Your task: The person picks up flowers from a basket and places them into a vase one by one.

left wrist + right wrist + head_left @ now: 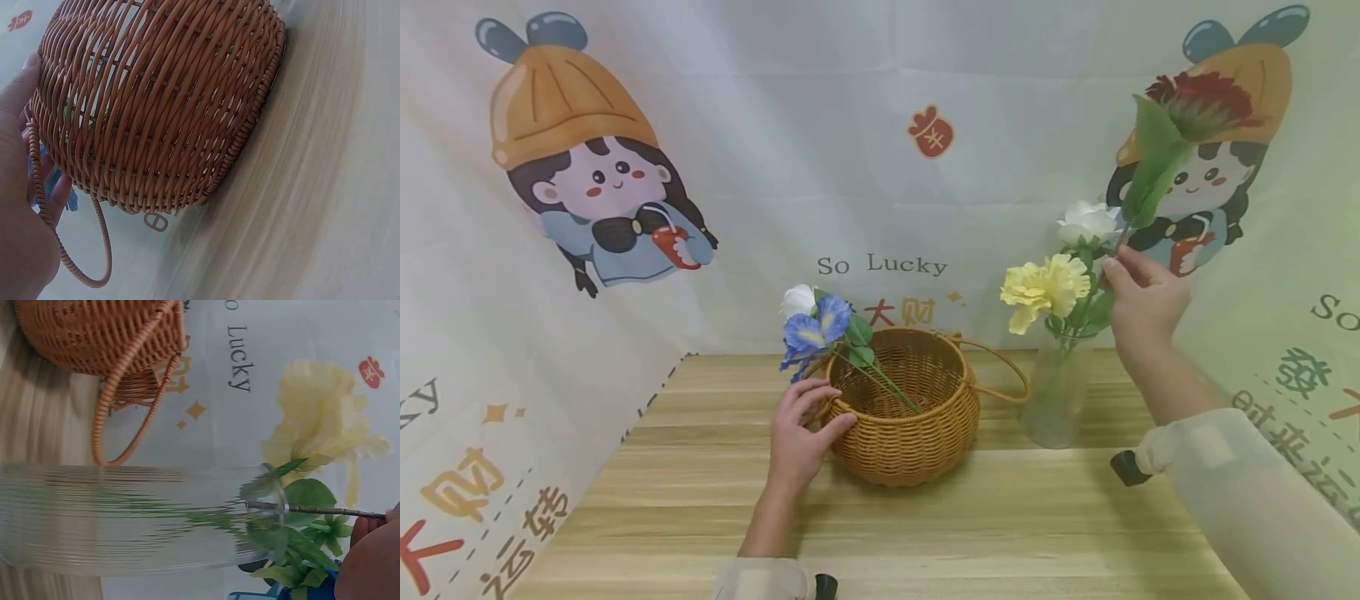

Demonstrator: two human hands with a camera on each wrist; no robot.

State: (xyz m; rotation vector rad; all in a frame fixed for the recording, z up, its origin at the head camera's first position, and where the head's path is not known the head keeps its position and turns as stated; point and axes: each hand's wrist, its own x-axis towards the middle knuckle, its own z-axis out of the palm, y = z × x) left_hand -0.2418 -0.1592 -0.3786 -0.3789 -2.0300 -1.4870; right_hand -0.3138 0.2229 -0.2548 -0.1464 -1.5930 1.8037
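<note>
A dark red artificial flower (1206, 104) stands upright, its stem pinched between the thumb and fingers of my right hand (1150, 304). In the right wrist view the lower tip of that stem (312, 511) reaches just inside the mouth of a clear ribbed vase (137, 519). A yellow flower (1047, 287) and a white flower (1086, 223) are in the vase. My left hand (805, 425) grips the left rim of a brown wicker basket (906, 446), near a lowered handle (103, 240). Inside lean a blue iris (816, 329) and a white bloom (798, 301), heads over the rim.
The basket's other handle (1011, 367) sticks out towards the vase. Everything stands on a wood-grain table (985, 533). Printed cloth (805, 150) hangs behind and at both sides, close to the table's back edge.
</note>
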